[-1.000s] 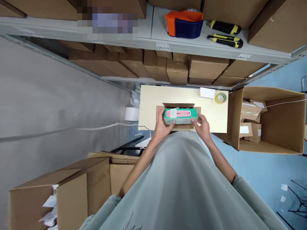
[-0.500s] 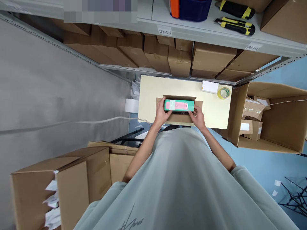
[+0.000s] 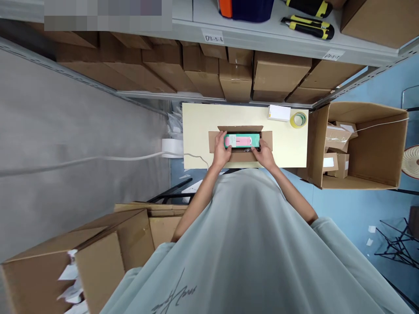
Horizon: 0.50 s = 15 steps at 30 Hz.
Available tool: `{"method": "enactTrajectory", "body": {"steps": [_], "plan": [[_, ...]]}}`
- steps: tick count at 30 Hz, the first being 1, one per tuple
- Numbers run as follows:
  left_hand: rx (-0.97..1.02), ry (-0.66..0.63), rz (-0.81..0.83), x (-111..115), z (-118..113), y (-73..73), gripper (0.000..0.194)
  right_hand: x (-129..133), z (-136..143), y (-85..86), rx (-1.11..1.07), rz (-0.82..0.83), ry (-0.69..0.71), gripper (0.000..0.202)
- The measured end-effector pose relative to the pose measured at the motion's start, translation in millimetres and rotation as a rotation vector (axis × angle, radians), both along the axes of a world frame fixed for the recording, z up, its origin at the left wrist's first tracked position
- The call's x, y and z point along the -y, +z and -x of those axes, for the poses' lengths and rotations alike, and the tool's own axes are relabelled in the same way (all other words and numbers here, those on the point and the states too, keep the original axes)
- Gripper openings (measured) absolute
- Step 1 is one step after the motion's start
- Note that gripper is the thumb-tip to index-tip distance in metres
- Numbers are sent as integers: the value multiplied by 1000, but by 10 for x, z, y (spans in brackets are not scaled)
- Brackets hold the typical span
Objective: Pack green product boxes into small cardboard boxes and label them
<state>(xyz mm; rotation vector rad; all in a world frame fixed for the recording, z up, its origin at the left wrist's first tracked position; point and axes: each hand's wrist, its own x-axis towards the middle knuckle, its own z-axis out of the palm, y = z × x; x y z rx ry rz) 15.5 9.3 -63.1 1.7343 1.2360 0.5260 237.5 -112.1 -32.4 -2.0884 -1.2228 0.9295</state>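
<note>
A green and pink product box (image 3: 242, 141) lies lengthwise in the opening of a small cardboard box (image 3: 242, 158), whose flaps are spread outward. My left hand (image 3: 221, 148) grips the left end of the product box, thumb on its near edge. At the opposite end, my right hand (image 3: 263, 155) holds it with fingers and thumb curled. The small cardboard box rests on a pale yellow tabletop (image 3: 196, 135). How deep the product box sits inside is partly hidden by my hands.
A white box (image 3: 279, 113) and a tape roll (image 3: 298, 120) lie at the table's back right. To the right, a large open carton (image 3: 376, 174) holds small parcels. Shelves with brown boxes (image 3: 235, 78) and utility knives (image 3: 307, 27) stand behind. Another carton (image 3: 101, 266) is at lower left.
The green and pink box has moved down into the opening of the cardboard box, both hands still at its ends. The whole view has shifted slightly.
</note>
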Motion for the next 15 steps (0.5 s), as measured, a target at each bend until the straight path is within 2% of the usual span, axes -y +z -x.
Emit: {"method": "enactTrajectory", "body": {"steps": [3,7,10,15], "plan": [[13,14,-53,-26,117,34,63,29,-94,53,16,-19,-10,54],[-71,76,-94,-60,316,88,56,97,-266,84,97,-25,-58,56],[-201,98,-21,-31,389,116,58,113,-315,80,144,43,-75,55],[-358,-5,186,66,345,161,61,58,-173,24,181,235,-53,60]]}}
